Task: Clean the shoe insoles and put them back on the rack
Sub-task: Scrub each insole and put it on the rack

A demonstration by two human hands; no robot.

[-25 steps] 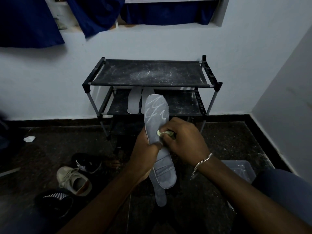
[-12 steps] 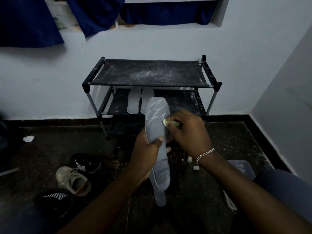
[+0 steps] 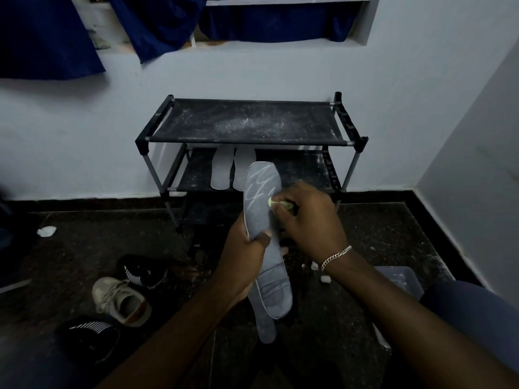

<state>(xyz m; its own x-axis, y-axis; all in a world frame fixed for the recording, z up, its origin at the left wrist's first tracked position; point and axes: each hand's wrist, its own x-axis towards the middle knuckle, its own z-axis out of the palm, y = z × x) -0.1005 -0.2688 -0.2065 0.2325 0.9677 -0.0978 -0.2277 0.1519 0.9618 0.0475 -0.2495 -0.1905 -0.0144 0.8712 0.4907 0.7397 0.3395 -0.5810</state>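
The left hand grips the grey insole by its middle, in front of the rack; the right hand pinches a small pale lump against its toe end; two white insoles lie on the rack; this one looks half done.

Grey insole held up before the black rack
The left hand gripped it at the waist, toe end up, while the fingers of the right hand pinched a small pale-green piece (what it was, hard to tell) against the white-scribbled forefoot. Two white insoles lay on the rack's middle shelf.
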